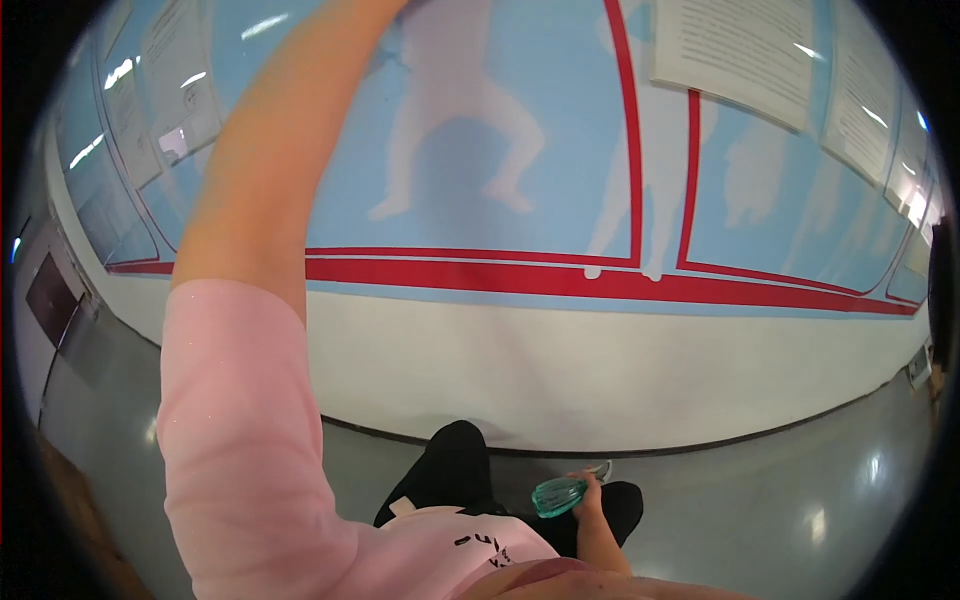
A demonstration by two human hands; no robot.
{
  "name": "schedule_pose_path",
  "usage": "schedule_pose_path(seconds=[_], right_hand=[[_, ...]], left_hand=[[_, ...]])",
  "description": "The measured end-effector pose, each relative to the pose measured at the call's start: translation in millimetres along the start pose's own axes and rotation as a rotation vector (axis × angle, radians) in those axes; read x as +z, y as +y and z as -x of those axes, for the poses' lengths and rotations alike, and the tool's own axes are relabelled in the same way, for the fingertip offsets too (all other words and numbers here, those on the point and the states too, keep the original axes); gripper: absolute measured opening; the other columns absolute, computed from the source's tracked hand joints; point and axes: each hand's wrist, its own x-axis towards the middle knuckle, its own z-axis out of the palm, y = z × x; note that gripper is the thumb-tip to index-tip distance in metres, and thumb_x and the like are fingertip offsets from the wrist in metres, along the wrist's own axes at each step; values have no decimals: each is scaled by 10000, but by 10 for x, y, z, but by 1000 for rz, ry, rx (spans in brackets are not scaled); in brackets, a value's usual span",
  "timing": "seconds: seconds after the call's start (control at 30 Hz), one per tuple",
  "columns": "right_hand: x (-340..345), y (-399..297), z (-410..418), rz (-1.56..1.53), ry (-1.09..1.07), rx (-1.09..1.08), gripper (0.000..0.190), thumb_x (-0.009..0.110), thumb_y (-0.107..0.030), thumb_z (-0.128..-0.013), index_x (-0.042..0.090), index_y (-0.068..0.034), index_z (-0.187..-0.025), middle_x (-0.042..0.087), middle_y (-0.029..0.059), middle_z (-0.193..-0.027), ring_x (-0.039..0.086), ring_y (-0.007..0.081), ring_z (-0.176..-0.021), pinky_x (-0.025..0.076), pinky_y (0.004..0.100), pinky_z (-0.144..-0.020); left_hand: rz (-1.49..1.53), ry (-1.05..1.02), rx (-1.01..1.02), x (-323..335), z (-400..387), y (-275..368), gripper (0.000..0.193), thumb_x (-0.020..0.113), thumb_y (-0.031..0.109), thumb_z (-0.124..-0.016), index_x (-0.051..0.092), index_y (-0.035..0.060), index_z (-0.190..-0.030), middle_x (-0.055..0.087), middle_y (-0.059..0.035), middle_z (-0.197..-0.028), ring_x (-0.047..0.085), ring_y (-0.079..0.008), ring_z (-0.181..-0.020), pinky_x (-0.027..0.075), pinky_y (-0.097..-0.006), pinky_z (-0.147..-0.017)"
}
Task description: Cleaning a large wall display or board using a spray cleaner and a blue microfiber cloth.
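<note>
My left arm, in a pink sleeve, reaches up along the wall; its hand lies past the top edge of the view, out of sight. Low in the picture, my right hand (590, 491) grips a green translucent spray bottle (559, 497) near its white trigger head (602, 471), by my right knee. Before me stands a wall with a light blue printed panel (465, 187) bearing pale figure silhouettes and a red border (450, 271).
Sheets with writing (735, 60) hang on the wall at upper right, others (180, 82) at upper left. The white lower wall (600, 367) meets a grey glossy floor (750, 510). A door-like panel (52, 300) stands far left.
</note>
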Motion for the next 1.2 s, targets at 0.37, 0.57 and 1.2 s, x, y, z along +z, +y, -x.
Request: schedule_pose_path(seconds=[0.37, 0.57, 1.2], right_hand=[[23, 27, 2, -6, 6, 41, 553, 586, -130, -846, 310, -97, -1324, 618, 218, -928, 629, 333, -821, 530, 458, -740], [88, 2, 76, 16, -38, 40, 539, 585, -128, -848, 321, -88, -1316, 627, 209, -907, 637, 325, -812, 536, 444, -724], [115, -42, 155, 65, -35, -12, 496, 593, -193, -865, 355, -132, -1296, 617, 207, -950, 621, 343, -897, 521, 482, -792]], left_hand=[[-39, 50, 6, 325, -638, 560, 668, 535, 498, -854, 460, 87, -1375, 363, -197, -1453, 311, -376, -1353, 266, -511, -1086], [34, 104, 36, 392, -500, 926, 652, 522, 436, -855, 433, 72, -1387, 377, -201, -1438, 307, -371, -1355, 240, -509, -1106], [422, -298, 350, -334, 1802, 1768, 816, 742, 401, -647, 446, 204, -1382, 308, -121, -1497, 289, -338, -1375, 257, -517, -1089]])
